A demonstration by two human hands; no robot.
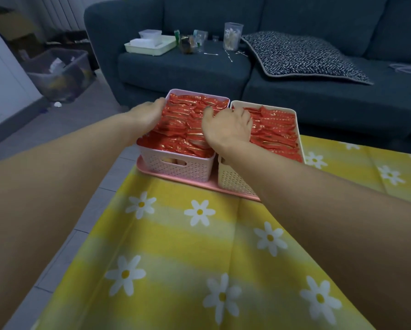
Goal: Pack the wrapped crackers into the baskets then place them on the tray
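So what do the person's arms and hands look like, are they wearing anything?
Both arms are bare from the bottom edge of the picture up to the wrists: no sleeves, watch or bracelets show. The left hand and right hand wear no gloves, and I can see no rings. A dark spot on the right thumb's nail may be polish, but it is too small to tell.

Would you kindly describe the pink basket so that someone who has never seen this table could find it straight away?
On the yellow daisy cloth in front of the blue sofa lies a pink tray bearing two latticed baskets full of red wrapped crackers. The pink basket is the left one, with a hand at each side; its neighbour, the cream basket, stands to its right.
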